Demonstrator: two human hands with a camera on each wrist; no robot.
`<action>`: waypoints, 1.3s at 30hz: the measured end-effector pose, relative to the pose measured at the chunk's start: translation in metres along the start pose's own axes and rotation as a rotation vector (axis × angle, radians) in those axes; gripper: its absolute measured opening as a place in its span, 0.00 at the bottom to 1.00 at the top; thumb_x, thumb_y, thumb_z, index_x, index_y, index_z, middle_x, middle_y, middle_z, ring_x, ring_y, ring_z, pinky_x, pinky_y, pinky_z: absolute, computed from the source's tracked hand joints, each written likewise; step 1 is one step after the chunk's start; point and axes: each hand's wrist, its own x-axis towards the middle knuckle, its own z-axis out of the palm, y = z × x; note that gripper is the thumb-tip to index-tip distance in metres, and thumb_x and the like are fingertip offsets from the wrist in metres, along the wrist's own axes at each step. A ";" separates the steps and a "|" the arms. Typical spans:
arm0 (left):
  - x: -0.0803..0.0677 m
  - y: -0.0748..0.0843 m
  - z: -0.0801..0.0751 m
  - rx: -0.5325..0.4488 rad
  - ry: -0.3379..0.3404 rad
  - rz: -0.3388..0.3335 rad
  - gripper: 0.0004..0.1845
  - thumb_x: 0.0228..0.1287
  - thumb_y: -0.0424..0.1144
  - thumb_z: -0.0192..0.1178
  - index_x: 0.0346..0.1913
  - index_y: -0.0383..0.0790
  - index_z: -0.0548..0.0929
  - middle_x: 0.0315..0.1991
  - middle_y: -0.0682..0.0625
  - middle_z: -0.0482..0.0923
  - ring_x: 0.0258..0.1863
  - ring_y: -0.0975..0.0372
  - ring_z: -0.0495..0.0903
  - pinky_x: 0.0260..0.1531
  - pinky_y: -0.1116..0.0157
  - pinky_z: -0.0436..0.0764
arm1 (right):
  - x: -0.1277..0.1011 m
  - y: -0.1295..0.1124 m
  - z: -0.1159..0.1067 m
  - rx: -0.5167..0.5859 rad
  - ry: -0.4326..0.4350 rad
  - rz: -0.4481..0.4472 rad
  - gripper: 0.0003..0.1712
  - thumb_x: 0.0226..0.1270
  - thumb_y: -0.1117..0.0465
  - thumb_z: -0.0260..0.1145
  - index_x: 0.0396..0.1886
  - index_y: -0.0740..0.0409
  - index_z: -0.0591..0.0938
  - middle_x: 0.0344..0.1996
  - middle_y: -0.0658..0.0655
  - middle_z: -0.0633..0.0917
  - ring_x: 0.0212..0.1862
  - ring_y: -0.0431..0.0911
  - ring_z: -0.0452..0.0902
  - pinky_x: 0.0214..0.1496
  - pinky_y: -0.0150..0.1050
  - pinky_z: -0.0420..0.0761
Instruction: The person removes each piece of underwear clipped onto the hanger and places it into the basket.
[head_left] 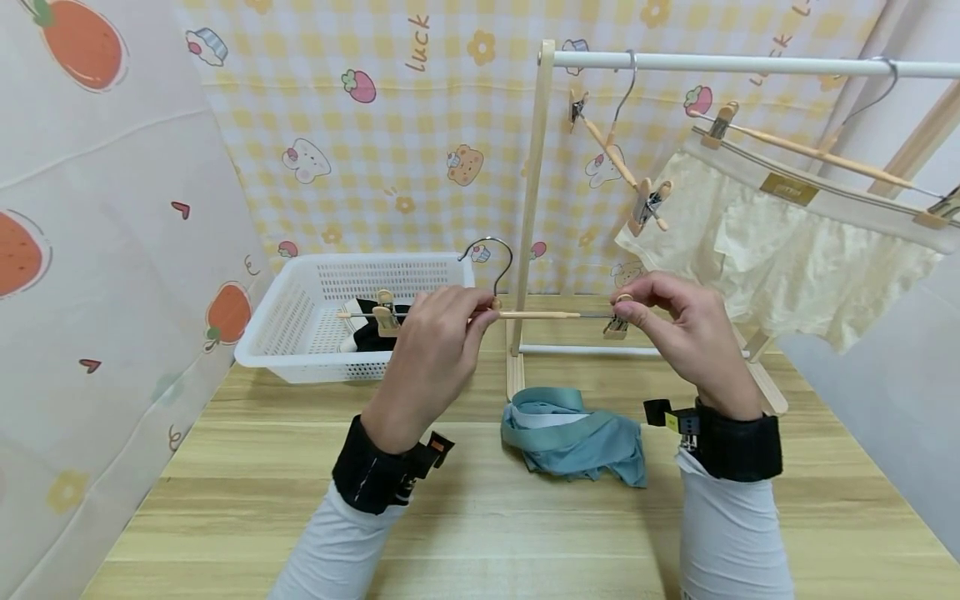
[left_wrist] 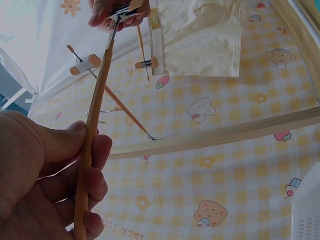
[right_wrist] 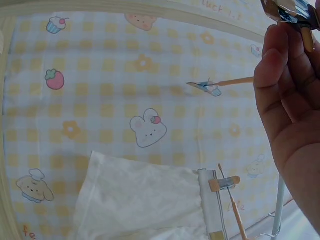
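Note:
Both hands hold a wooden clip hanger point(head_left: 536, 315) level above the table. My left hand point(head_left: 442, 321) grips its bar point(left_wrist: 92, 135) near the metal hook point(head_left: 491, 258). My right hand point(head_left: 660, 317) pinches the right-end clip point(head_left: 617, 325), seen also in the right wrist view as the clip point(right_wrist: 292, 11) above my fingers point(right_wrist: 280, 85). The hanger's left clip point(head_left: 386, 317) hangs free over the basket. A crumpled teal garment point(head_left: 577, 437) lies on the table below the hanger.
A white basket point(head_left: 300, 321) with dark clothing point(head_left: 371, 333) stands at the back left. A wooden rack point(head_left: 528, 217) carries a white rail point(head_left: 750, 63) with an empty clip hanger point(head_left: 622, 162) and cream shorts point(head_left: 795, 250) clipped to another hanger. Patterned curtains enclose the table point(head_left: 480, 517).

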 end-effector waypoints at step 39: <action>-0.002 0.005 0.005 0.004 -0.024 0.114 0.10 0.78 0.34 0.66 0.54 0.34 0.88 0.48 0.45 0.89 0.47 0.54 0.85 0.49 0.57 0.82 | 0.003 -0.028 0.038 -0.414 -0.037 -0.258 0.04 0.64 0.61 0.82 0.38 0.51 0.95 0.30 0.48 0.91 0.29 0.37 0.79 0.32 0.28 0.74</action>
